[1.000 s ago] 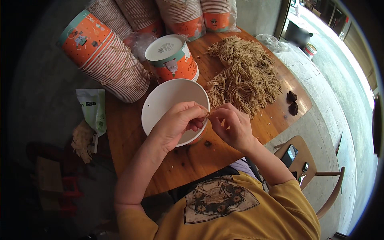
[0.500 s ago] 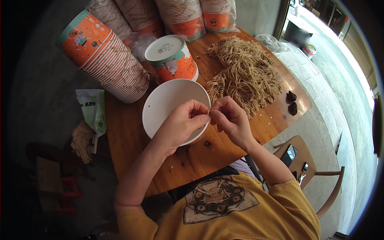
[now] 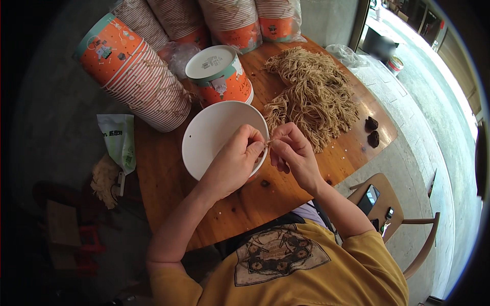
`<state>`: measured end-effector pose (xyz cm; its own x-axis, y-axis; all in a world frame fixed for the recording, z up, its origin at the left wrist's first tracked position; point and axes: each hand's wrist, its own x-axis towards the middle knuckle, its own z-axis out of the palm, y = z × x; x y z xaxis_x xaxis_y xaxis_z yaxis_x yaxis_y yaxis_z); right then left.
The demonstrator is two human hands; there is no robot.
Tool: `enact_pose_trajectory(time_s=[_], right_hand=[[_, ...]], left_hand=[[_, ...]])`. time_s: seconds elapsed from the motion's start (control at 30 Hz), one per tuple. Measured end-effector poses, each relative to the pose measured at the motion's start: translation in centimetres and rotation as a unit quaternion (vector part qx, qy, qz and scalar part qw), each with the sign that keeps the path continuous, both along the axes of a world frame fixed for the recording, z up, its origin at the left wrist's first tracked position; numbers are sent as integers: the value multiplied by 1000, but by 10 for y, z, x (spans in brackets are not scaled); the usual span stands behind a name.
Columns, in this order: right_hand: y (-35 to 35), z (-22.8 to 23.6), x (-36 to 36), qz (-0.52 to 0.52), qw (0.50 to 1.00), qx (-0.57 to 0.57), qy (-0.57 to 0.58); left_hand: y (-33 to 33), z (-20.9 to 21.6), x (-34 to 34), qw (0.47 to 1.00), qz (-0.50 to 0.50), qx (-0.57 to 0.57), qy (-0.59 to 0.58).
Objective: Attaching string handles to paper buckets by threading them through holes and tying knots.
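Note:
A white-lined paper bucket [image 3: 206,135] stands tilted on the wooden table, its open mouth toward me. One small dark hole shows in its left inner wall. At the right rim my left hand [image 3: 232,163] pinches a short tan string [image 3: 268,144], its wrist across the bucket's near edge. My right hand [image 3: 298,155] pinches the same string just outside the rim, so the fingertips nearly meet. Whether the string passes through the bucket wall is hidden by the fingers. Beyond my right hand lies a loose heap of tan cords [image 3: 319,97].
An upside-down orange bucket [image 3: 222,84] stands behind the open one. A long nested stack of buckets [image 3: 143,76] leans at the left, with bagged stacks [image 3: 229,23] behind. Two dark lumps [image 3: 373,131] lie at right. A wooden chair [image 3: 393,204] holds a phone [image 3: 369,199].
My fingertips have drawn slightly apart, with a bit of string showing between them. The left wrist has turned a little; the bucket stays put.

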<state>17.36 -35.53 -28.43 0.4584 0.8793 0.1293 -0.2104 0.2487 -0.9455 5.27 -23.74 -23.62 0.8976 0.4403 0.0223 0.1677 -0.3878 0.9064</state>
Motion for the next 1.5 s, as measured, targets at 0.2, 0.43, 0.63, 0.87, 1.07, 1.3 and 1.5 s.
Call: enact_pose_trajectory(time_s=[0.2, 0.43, 0.63, 0.87, 1.07, 1.3, 1.5], right_hand=[[-3, -2, 1, 16, 1000, -8, 1], [-6, -5, 0, 31, 999, 12, 14], [-9, -12, 2, 46, 997, 56, 21], [-12, 4, 3, 4, 997, 60, -50], [-14, 10, 8, 15, 988, 57, -140], [-22, 38, -1, 30, 991, 105, -82], [-26, 49, -1, 41, 990, 105, -88]], left_hand=[[0, 2, 0, 1000, 8, -1, -10], [2, -1, 1, 999, 23, -16, -24], [0, -3, 0, 999, 23, -25, -22], [-5, 3, -6, 999, -5, 8, -44], [-27, 17, -8, 986, -3, 148, -72], [-34, 14, -10, 985, 32, 130, -113], [-38, 6, -12, 965, 33, 229, -124]])
